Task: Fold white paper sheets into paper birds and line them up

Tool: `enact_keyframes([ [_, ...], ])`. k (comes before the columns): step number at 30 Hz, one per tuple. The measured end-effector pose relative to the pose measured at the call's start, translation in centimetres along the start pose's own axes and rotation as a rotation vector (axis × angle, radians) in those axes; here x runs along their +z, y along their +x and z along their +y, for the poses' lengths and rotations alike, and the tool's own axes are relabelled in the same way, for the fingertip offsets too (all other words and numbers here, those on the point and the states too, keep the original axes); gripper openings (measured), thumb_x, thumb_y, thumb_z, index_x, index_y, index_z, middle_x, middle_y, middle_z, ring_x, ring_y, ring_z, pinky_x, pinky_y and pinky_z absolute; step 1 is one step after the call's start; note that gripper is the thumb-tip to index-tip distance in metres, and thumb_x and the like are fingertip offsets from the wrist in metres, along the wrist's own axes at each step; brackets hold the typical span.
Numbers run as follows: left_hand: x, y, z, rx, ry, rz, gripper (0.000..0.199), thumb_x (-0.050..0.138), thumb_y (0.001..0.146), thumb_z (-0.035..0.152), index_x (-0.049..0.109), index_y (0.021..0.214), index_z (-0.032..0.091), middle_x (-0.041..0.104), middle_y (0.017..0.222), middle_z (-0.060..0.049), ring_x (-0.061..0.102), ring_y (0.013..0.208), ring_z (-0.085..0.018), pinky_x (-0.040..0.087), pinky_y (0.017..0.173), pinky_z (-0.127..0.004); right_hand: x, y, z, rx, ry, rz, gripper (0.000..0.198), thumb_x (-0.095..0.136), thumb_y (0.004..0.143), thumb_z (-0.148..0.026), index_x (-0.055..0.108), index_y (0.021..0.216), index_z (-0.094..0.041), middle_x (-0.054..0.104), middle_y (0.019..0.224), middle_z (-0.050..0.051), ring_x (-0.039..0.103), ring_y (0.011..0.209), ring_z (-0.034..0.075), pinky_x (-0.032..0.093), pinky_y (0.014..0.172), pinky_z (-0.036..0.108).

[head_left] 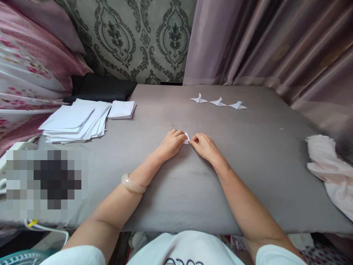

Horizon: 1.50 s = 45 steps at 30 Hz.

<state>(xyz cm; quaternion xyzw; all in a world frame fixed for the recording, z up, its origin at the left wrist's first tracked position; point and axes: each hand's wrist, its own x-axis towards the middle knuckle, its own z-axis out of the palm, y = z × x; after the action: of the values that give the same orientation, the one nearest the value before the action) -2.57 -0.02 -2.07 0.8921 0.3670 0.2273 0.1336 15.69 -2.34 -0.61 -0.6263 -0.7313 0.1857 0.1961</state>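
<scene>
Nearest, a pale bangle (133, 184) circles the left wrist, short of the small folded paper (188, 140) and to its left. The left hand (172, 143), fingers curled nearly closed, pinches the folded paper's left side; the right hand (205, 145), equally closed, grips its right corner between thumb and forefinger. Well left of the folded paper lies a large paper stack (73, 119), a smaller stack (120, 109) beside it. Beyond it, to the right, sit three paper birds (219, 103).
</scene>
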Motion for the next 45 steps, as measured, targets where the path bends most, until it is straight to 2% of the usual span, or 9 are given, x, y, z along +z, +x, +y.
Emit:
enact_keyframes([
  [6,-0.2,-0.1,0.4,0.054,0.078,-0.077,0.031,0.037,0.095,0.015,0.066,0.105,0.015,0.065,0.102,-0.011,0.055,0.092,-0.021,0.043,0.081,-0.033,0.5,0.2,1.7,0.112,0.345,0.089,0.011,0.059,0.079,-0.025,0.068,0.08,-0.019,0.07,0.077,0.002,0.062,0.071,0.015,0.047,0.071,0.027],
  [9,-0.2,-0.1,0.6,0.05,0.117,-0.09,0.032,0.037,0.095,0.015,0.067,0.106,0.015,0.065,0.101,-0.011,0.055,0.092,-0.021,0.043,0.079,-0.033,1.1,0.3,1.9,0.074,0.462,0.158,0.016,0.057,0.08,-0.023,0.07,0.088,-0.019,0.071,0.085,0.004,0.065,0.077,0.015,0.049,0.075,0.028],
  [13,-0.2,-0.1,0.6,0.062,0.136,-0.083,0.031,0.038,0.095,0.015,0.066,0.109,0.016,0.064,0.102,-0.011,0.055,0.091,-0.021,0.044,0.079,-0.033,1.8,0.2,1.1,-0.173,0.368,0.158,0.021,0.052,0.085,-0.016,0.071,0.093,-0.02,0.069,0.097,0.005,0.063,0.089,0.014,0.047,0.083,0.027],
  [15,-0.2,-0.2,0.7,0.067,0.135,-0.077,0.031,0.038,0.095,0.015,0.065,0.111,0.017,0.064,0.101,-0.01,0.055,0.091,-0.02,0.045,0.081,-0.032,2.0,0.1,0.6,-0.226,0.266,0.161,0.023,0.05,0.088,-0.015,0.071,0.097,-0.018,0.067,0.097,0.006,0.062,0.09,0.014,0.046,0.085,0.027],
  [25,-0.1,-0.6,1.0,-0.045,0.093,-0.039,0.032,0.037,0.09,0.008,0.067,0.099,0.013,0.061,0.09,-0.009,0.055,0.087,-0.02,0.048,0.078,-0.03,2.0,-0.2,0.2,-0.214,-0.063,0.106,0.029,0.045,0.093,-0.018,0.07,0.107,-0.021,0.061,0.098,0.008,0.056,0.094,0.018,0.043,0.085,0.028],
  [35,-2.9,-1.2,-0.2,-0.006,0.031,-0.21,0.046,0.038,0.078,-0.002,0.071,0.103,0.018,0.066,0.112,-0.008,0.058,0.103,-0.022,0.048,0.088,-0.033,1.5,0.2,0.3,-0.146,0.138,0.072,0.022,0.053,0.088,-0.024,0.074,0.096,-0.019,0.06,0.095,0.005,0.057,0.075,0.012,0.044,0.079,0.027],
  [40,-3.1,-1.3,-0.9,-0.149,-0.076,-0.13,0.039,0.04,0.072,-0.002,0.072,0.082,0.018,0.069,0.106,-0.005,0.061,0.1,-0.019,0.049,0.086,-0.029,1.6,0.4,0.1,-0.105,0.128,0.064,0.02,0.057,0.086,-0.024,0.074,0.095,-0.02,0.061,0.095,0.005,0.057,0.074,0.012,0.044,0.079,0.027],
  [43,-2.9,-1.2,-0.4,-0.19,-0.058,-0.063,0.039,0.037,0.079,0.002,0.07,0.093,0.018,0.069,0.101,-0.006,0.062,0.096,-0.019,0.049,0.083,-0.029,1.5,0.7,0.0,-0.086,0.107,0.046,0.019,0.059,0.084,-0.023,0.075,0.094,-0.019,0.061,0.095,0.005,0.057,0.073,0.012,0.045,0.078,0.028],
  [45,-2.6,-1.1,0.3,-0.115,-0.01,-0.084,0.041,0.036,0.082,0.003,0.067,0.105,0.018,0.067,0.104,-0.008,0.061,0.097,-0.02,0.049,0.081,-0.028,1.4,0.8,0.0,-0.073,0.098,0.035,0.018,0.059,0.083,-0.023,0.075,0.093,-0.02,0.061,0.095,0.005,0.057,0.071,0.012,0.045,0.077,0.028],
])
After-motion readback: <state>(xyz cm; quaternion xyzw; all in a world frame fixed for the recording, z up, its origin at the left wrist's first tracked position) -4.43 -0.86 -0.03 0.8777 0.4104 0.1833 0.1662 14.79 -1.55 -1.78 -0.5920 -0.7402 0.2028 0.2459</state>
